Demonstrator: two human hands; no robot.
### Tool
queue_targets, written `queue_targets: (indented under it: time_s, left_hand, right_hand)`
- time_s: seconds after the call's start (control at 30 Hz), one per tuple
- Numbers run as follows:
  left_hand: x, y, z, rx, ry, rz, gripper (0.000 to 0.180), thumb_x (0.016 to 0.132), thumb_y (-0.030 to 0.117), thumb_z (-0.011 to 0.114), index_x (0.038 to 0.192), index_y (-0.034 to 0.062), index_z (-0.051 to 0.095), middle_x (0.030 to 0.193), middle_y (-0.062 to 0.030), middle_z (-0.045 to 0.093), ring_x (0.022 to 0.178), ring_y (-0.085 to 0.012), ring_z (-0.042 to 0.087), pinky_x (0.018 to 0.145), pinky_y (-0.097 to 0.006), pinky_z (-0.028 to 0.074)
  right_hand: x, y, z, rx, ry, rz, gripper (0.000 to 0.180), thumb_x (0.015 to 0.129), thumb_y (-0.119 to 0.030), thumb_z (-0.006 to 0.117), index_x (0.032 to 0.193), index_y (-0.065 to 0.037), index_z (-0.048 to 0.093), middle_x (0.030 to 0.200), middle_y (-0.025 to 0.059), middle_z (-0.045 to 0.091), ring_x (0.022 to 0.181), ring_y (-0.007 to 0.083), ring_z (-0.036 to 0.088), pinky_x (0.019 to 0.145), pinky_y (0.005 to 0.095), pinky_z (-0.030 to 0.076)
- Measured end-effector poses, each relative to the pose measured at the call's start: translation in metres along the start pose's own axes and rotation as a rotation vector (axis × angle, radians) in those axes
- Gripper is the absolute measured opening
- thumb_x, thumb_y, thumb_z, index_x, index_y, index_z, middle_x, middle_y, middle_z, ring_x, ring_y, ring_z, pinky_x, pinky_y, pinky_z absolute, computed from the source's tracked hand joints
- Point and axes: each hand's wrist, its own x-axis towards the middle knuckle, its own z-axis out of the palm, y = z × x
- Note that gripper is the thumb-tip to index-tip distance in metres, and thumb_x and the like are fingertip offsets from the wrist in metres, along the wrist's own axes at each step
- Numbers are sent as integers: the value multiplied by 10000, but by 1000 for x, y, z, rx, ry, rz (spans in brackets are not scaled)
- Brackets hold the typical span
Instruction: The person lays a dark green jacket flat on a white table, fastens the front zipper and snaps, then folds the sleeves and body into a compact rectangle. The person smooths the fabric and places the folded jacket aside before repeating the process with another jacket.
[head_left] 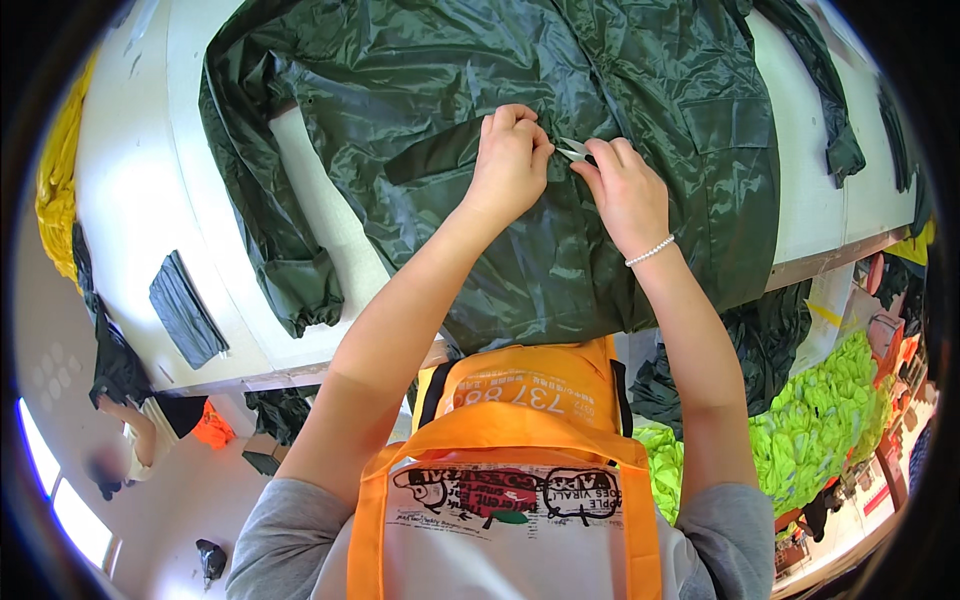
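A dark green, shiny jacket lies spread on the white table, its left sleeve hanging toward me. At the jacket's front, beside a pocket flap, my left hand is closed in a pinch on the fabric. Thread snips are in my right hand, their two pale blade tips parted and pointing at the spot by my left fingertips. Whatever lies between the blades is too small to make out. Another pocket flap shows on the jacket's right half.
A folded dark piece rests on the table at left. Yellow fabric hangs over the far left edge. Lime-green garments are heaped below the table at right, near dark cloth. Another person stands at lower left, touching dark fabric.
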Motion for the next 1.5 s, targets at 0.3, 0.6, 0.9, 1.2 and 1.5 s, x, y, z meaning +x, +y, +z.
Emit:
queue_targets:
  time_s: [0.3, 0.6, 0.9, 1.2, 1.5]
  left_hand:
    - [2, 0, -5, -81, -44, -64, 93, 780, 92, 653, 800, 8, 619, 1146, -144, 530, 1049, -324, 485, 900, -381, 401]
    - [3, -5, 5, -69, 69, 3, 64, 736, 65, 660, 772, 17, 639, 1077, -171, 567, 1018, -351, 504, 885, -398, 414]
    - [-30, 25, -25, -9, 190, 164, 102, 728, 50, 629, 751, 30, 531, 1008, -149, 530, 971, -344, 491, 880, -396, 397]
    - [-277, 45, -61, 221, -169, -746, 237, 865, 254, 578, 844, 22, 623, 901, -142, 635, 835, -338, 603, 716, -402, 485]
    - [-286, -125, -165, 248, 1070, -905, 738, 707, 318, 785, 1266, -29, 451, 1247, -198, 483, 1181, -268, 440, 964, -372, 365]
  right_hand:
    - [9, 4, 3, -14, 39, -157, 203, 798, -243, 661, 901, -98, 561, 775, 32, 502, 716, 180, 576, 568, 313, 473]
    - [32, 20, -6, -95, -86, -397, 191, 805, -245, 617, 929, -108, 571, 807, 27, 498, 742, 187, 562, 626, 326, 460]
    - [55, 28, -9, 375, -254, -168, 241, 828, -260, 654, 949, -69, 572, 884, 47, 568, 773, 220, 610, 607, 342, 480]
    - [34, 2, 3, 325, -604, -544, 479, 742, -227, 706, 1182, -86, 578, 1313, 90, 495, 792, 244, 657, 681, 340, 532]
    - [-3, -3, -4, 126, -671, -493, 596, 779, -197, 649, 1332, -130, 436, 1474, 7, 310, 789, 240, 653, 648, 346, 528]
